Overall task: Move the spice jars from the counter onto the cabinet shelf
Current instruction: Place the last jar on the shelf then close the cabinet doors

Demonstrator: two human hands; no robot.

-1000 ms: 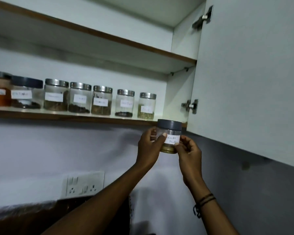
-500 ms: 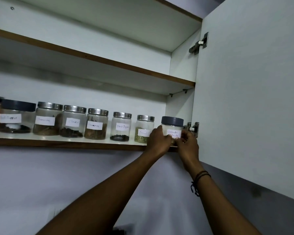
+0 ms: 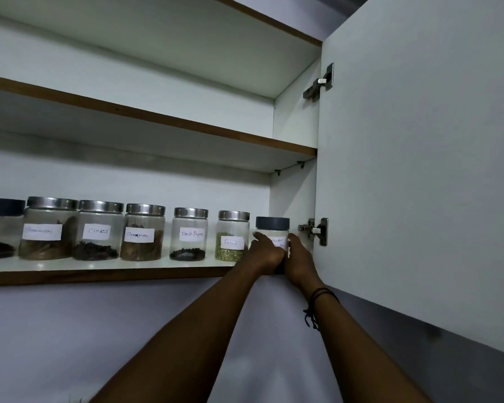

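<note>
Pretty dim, cool-toned shot; soft shadow under the upper shelf (image 3: 146, 114); wide-angle bending at edges; jar labels (image 3: 191, 234) mostly readable.

Home kitchen: wall cabinet (image 3: 297, 117), door (image 3: 419, 170) open at right; labelled spice jars (image 3: 99, 231) lower left on shelf (image 3: 99, 276).

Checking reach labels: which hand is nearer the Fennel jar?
Left. The left hand sits right beside the Fennel jar, overlapping its lower right edge; the right hand is on the far side of the dark-lidded jar.
</note>
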